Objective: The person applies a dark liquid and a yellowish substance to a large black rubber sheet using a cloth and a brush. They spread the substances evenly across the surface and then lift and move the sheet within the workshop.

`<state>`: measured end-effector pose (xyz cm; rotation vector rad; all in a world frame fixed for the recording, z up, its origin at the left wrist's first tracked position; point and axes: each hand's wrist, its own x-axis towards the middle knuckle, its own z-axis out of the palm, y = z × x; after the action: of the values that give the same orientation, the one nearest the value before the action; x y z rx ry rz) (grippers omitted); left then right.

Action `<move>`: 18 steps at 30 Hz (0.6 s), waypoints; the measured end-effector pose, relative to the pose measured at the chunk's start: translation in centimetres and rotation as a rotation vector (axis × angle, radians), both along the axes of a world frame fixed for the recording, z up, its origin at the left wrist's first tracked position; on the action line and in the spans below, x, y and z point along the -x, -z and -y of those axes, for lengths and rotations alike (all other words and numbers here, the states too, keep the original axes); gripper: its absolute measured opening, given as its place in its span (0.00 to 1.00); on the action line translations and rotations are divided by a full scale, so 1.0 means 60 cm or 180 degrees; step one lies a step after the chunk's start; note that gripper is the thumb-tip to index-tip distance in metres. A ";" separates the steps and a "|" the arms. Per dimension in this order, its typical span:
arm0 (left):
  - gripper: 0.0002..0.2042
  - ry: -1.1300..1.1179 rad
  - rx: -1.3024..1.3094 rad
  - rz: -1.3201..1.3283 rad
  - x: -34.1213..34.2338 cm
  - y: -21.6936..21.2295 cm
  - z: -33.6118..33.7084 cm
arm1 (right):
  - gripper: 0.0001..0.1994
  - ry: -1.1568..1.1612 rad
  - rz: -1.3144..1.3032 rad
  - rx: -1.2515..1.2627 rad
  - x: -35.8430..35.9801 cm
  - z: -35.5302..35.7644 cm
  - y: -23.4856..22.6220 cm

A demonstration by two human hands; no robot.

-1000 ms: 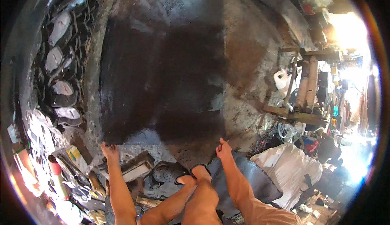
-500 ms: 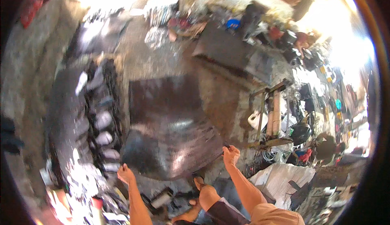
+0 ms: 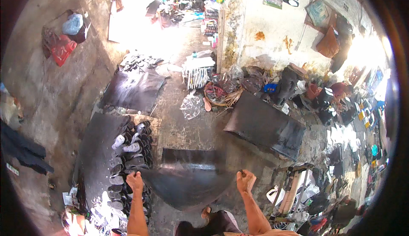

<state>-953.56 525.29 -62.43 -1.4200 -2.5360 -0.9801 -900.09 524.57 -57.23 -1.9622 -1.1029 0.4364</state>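
A large, thin, dark flexible sheet (image 3: pixel 187 187) hangs between my hands, its near edge lifted and its middle sagging in a curve. My left hand (image 3: pixel 134 179) is closed on the sheet's left corner, beside the rows of sandals. At the right corner, my right hand (image 3: pixel 246 181) pinches the edge between thumb and fingers. The far end of the sheet lies lower, toward the floor. One of my feet (image 3: pixel 206 212) shows just below the sagging edge.
Rows of dark sandals (image 3: pixel 117 179) line the left side next to a black sheet (image 3: pixel 100 151). Another dark sheet (image 3: pixel 264 124) lies ahead to the right. A wooden-framed stand (image 3: pixel 294 189) is near my right arm. Plastic bags (image 3: pixel 191 104) lie farther ahead.
Both hands have raised the sheet's near edge, which now sags between them. My view has tilted up, bringing more of the far wall and doorway into sight.
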 end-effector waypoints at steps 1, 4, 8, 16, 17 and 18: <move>0.14 -0.0139 0.0064 0.0497 -0.003 -0.042 -0.042 | 0.12 -0.0153 0.0001 -0.0052 -0.009 -0.041 -0.039; 0.14 -0.0198 -0.0032 0.0388 0.061 -0.131 -0.152 | 0.11 -0.0584 0.0032 -0.0239 -0.007 -0.192 -0.155; 0.16 -0.0017 -0.0312 0.0739 0.021 -0.355 -0.306 | 0.10 -0.0908 -0.0761 -0.0779 0.016 -0.377 -0.309; 0.14 0.0925 -0.1562 0.2338 0.101 -0.548 -0.633 | 0.10 -0.1429 -0.0078 -0.1450 0.117 -0.751 -0.570; 0.14 0.1056 -0.1703 0.2231 0.107 -0.542 -0.711 | 0.11 -0.1486 0.0090 -0.1524 0.133 -0.815 -0.599; 0.14 0.1088 -0.1641 0.2039 0.118 -0.549 -0.728 | 0.11 -0.1564 0.0102 -0.1418 0.153 -0.840 -0.603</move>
<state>-960.66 568.99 -29.46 -1.5646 -2.1086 -2.2578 -909.28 574.99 -21.03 -1.3098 -1.5571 0.3735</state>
